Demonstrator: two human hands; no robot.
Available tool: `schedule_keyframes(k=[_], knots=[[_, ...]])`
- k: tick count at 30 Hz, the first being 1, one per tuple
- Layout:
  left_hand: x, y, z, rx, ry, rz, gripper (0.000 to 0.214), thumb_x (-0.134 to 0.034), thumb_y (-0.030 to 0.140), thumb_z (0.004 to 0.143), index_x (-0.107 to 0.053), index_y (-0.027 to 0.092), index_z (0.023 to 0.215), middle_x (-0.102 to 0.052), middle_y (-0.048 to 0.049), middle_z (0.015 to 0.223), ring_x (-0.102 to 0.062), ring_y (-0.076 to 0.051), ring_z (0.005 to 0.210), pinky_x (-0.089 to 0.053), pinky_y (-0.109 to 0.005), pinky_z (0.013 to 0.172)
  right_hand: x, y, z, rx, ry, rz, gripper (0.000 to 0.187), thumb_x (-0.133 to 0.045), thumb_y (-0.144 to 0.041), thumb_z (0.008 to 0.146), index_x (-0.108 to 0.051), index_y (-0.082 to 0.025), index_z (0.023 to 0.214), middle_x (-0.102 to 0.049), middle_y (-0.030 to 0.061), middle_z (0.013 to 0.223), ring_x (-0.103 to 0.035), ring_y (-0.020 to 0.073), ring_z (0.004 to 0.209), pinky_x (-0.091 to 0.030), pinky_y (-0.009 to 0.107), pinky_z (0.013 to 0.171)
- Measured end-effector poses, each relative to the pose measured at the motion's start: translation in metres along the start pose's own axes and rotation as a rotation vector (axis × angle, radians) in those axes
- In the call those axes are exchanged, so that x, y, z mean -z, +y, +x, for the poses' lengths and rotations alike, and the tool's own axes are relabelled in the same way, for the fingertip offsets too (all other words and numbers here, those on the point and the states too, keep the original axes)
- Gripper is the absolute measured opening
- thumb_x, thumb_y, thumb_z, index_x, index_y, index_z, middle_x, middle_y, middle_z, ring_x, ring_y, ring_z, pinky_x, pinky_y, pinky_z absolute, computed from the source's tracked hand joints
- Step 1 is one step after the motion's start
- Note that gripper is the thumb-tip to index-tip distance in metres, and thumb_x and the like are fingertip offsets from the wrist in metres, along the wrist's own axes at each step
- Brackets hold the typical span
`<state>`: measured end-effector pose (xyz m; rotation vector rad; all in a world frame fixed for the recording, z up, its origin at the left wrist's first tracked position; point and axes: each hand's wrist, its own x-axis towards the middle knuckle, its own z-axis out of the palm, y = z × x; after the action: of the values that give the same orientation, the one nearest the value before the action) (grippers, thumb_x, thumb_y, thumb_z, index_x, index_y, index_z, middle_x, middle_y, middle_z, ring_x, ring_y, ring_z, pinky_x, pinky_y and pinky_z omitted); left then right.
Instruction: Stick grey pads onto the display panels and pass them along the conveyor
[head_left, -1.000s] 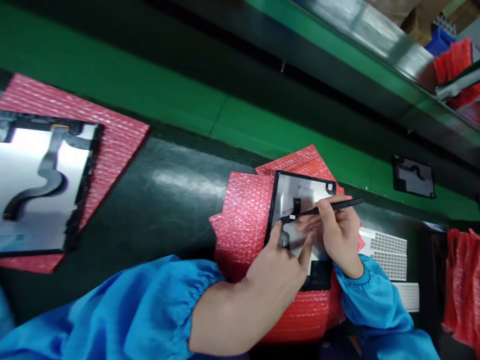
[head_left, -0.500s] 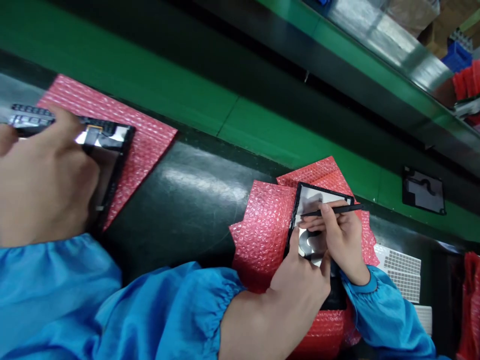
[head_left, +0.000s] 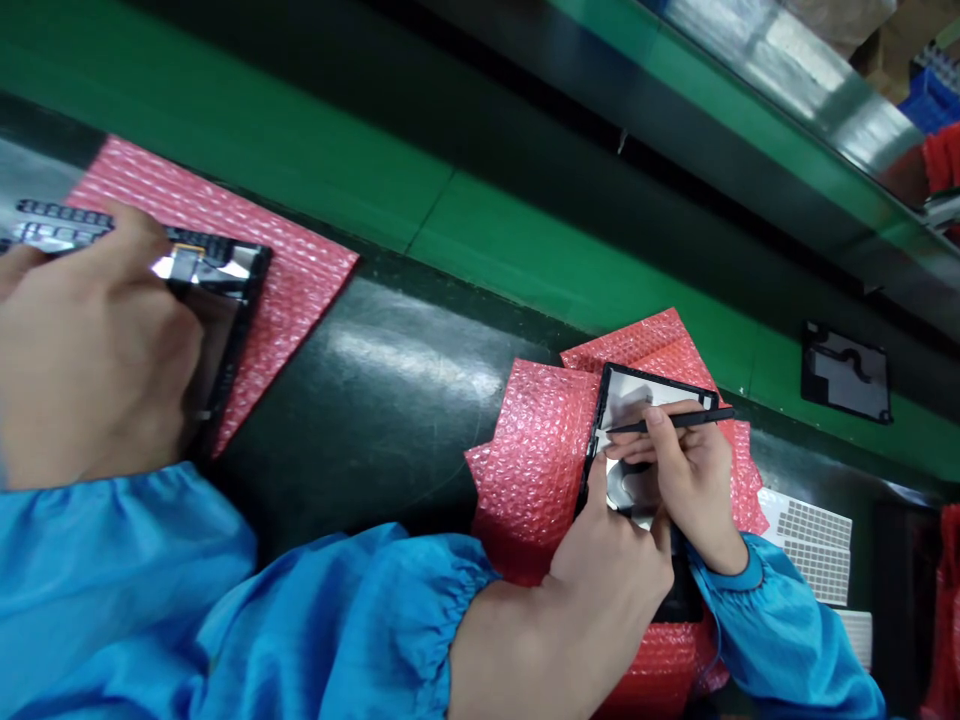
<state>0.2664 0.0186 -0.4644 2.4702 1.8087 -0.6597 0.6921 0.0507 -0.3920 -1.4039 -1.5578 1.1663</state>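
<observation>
My right hand [head_left: 697, 475] is closed around a black pair of tweezers [head_left: 694, 418], pinched between thumb and fingers. The tip points left, close to the inner left edge of an opened tablet panel [head_left: 634, 393] with a black frame and a silvery inside. My left hand [head_left: 592, 600] holds the panel from below, its index finger stretched along the left edge and its thumb toward my right hand. My hands cover much of the panel's middle. Under it lie several sheets of pink bubble wrap [head_left: 536, 440].
At far left a co-worker's hand [head_left: 97, 350] grips another tablet panel [head_left: 225, 290] over a pink bubble-wrap bag [head_left: 300, 270]. A similar panel [head_left: 847, 372] leans against the green ledge. Gridded label sheets [head_left: 817, 545] lie to the right. A metal shelf [head_left: 795, 90] runs above.
The whole view has shifted slightly. My hands, the tweezers and the panel stay nearly the same relative to one another.
</observation>
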Motion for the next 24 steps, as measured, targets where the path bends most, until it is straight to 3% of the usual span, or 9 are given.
schedule_keyframes(k=[3,6,9,12,13,15,17,21,24], knots=[[0.028,0.006,0.000,-0.163,-0.025,-0.122,0.050,-0.041,0.041,0.058,-0.079,0.031,0.090,-0.065,-0.0045,0.062,-0.069,-0.034,0.099,-0.056,-0.042,0.062,0.001,0.001,0.001,-0.023,-0.005,0.006,0.034,-0.066,-0.061,0.101,-0.060,-0.029,0.095,-0.080,0.0038,0.072,-0.081,0.0257,0.061,-0.072,0.036,0.056],[0.053,0.011,-0.001,-0.384,-0.205,-0.096,0.048,-0.038,0.040,0.064,-0.079,0.029,0.086,-0.066,-0.0039,0.069,-0.071,-0.036,0.105,-0.056,-0.044,0.063,0.002,0.001,0.002,-0.054,0.002,0.022,0.035,-0.068,-0.062,0.099,-0.059,-0.028,0.095,-0.080,0.0038,0.071,-0.081,0.0259,0.061,-0.072,0.036,0.056],[0.061,0.033,0.004,-0.549,-0.293,-0.093,0.046,-0.035,0.036,0.065,-0.078,0.027,0.080,-0.066,-0.0019,0.066,-0.076,-0.032,0.096,-0.054,-0.038,0.055,0.002,0.000,0.004,-0.060,-0.002,0.051,0.037,-0.071,-0.063,0.097,-0.059,-0.028,0.093,-0.080,0.0036,0.071,-0.080,0.0251,0.058,-0.071,0.034,0.053],[0.047,0.085,0.019,-0.671,-0.244,-0.190,0.040,-0.033,0.031,0.059,-0.071,0.022,0.065,-0.066,-0.0027,0.057,-0.075,-0.026,0.083,-0.052,-0.031,0.053,0.002,-0.003,0.004,-0.068,-0.003,0.058,0.039,-0.072,-0.063,0.096,-0.061,-0.027,0.092,-0.080,0.0036,0.071,-0.080,0.0240,0.057,-0.069,0.031,0.050],[0.039,0.108,0.026,-0.744,-0.241,-0.202,0.041,-0.025,0.029,0.058,-0.064,0.017,0.056,-0.065,-0.0062,0.055,-0.074,-0.026,0.081,-0.051,-0.031,0.055,0.002,-0.004,0.004,-0.074,-0.003,0.055,0.039,-0.072,-0.063,0.096,-0.061,-0.026,0.092,-0.080,0.0035,0.071,-0.080,0.0237,0.058,-0.069,0.030,0.050],[0.022,0.151,0.041,-0.803,-0.242,-0.225,0.051,-0.013,0.029,0.070,-0.057,0.021,0.045,-0.063,-0.0025,0.054,-0.078,-0.026,0.095,-0.051,-0.029,0.057,0.002,-0.006,0.005,-0.081,0.000,0.053,0.038,-0.072,-0.061,0.096,-0.062,-0.025,0.092,-0.080,0.0032,0.070,-0.080,0.0232,0.058,-0.069,0.030,0.052],[0.006,0.184,0.053,-0.842,-0.246,-0.286,0.056,-0.007,0.031,0.071,-0.053,0.021,0.040,-0.064,-0.0034,0.054,-0.077,-0.029,0.103,-0.050,-0.029,0.056,0.001,-0.006,0.005,-0.084,-0.002,0.057,0.038,-0.073,-0.060,0.096,-0.061,-0.024,0.092,-0.081,0.0031,0.071,-0.081,0.0229,0.058,-0.069,0.030,0.053],[-0.011,0.212,0.065,-0.874,-0.273,-0.352,0.041,-0.016,0.033,0.065,-0.046,0.025,0.038,-0.063,-0.0092,0.051,-0.074,-0.030,0.110,-0.045,-0.028,0.052,0.001,-0.005,0.005,-0.092,-0.006,0.061,0.037,-0.073,-0.058,0.096,-0.061,-0.023,0.094,-0.080,0.0029,0.071,-0.081,0.0218,0.058,-0.069,0.029,0.053],[-0.008,0.219,0.066,-0.825,-0.287,-0.388,0.044,-0.023,0.036,0.070,-0.055,0.028,0.040,-0.065,-0.0066,0.055,-0.075,-0.031,0.114,-0.051,-0.032,0.055,0.001,-0.004,0.006,-0.087,-0.007,0.055,0.038,-0.073,-0.059,0.096,-0.061,-0.023,0.093,-0.080,0.0023,0.070,-0.080,0.0208,0.057,-0.068,0.027,0.053]])
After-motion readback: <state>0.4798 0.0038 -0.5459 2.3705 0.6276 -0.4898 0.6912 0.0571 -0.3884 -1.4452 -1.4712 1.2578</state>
